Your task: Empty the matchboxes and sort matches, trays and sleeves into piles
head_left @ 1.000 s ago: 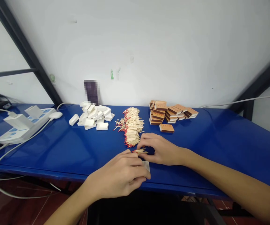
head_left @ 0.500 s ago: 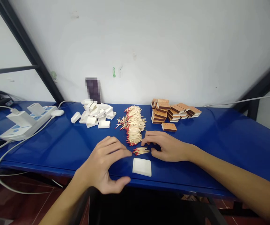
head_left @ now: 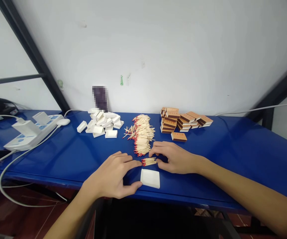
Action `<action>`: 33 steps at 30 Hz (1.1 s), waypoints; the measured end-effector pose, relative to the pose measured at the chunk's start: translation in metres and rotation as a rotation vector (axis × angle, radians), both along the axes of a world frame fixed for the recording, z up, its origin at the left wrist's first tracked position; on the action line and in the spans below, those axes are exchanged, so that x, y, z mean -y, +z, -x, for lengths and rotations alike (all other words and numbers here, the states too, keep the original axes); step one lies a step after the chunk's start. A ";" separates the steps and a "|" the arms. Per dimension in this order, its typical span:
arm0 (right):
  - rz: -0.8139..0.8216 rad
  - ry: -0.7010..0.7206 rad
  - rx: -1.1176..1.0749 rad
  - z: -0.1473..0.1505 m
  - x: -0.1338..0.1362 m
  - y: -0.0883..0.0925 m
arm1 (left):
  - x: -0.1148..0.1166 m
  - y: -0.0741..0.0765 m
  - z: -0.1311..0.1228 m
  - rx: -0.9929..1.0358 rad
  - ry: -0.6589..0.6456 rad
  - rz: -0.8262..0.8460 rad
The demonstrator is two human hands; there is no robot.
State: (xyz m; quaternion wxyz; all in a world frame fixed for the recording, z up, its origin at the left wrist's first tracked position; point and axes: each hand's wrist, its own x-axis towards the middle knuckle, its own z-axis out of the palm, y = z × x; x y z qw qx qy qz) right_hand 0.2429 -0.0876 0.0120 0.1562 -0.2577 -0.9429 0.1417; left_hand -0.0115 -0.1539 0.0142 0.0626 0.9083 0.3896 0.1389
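A small bundle of red-headed matches (head_left: pixel 149 161) lies on the blue table, with the heads to the left. My left hand (head_left: pixel 117 174) is open; its index fingertip meets the match heads and its thumb tip is at the corner of a white matchbox tray (head_left: pixel 150 178). That tray lies open side up near the front edge. At the other end of the bundle rests the thumb of my right hand (head_left: pixel 174 157). Its fingers are bent and apart from the thumb, near a large heap of matches (head_left: pixel 143 135).
White matchbox trays (head_left: pixel 103 123) are piled at the back left. Brown matchbox sleeves with white trays inside (head_left: pixel 170 120) are stacked at the back right, one matchbox (head_left: pixel 179 136) lying in front. A white power strip (head_left: pixel 34 134) with plugs and cables occupies the far left.
Both hands have closed in on the small bundle from its two ends. The matches now lie more evenly aligned. My left thumb has come up to the white tray.
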 end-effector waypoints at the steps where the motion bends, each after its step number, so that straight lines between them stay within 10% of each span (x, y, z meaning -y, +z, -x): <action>1: -0.002 0.000 0.001 0.000 0.000 0.000 | 0.000 0.000 0.000 -0.001 0.000 0.012; 33: -0.011 -0.023 -0.036 0.001 -0.003 -0.005 | 0.001 -0.001 0.001 -0.013 0.076 -0.019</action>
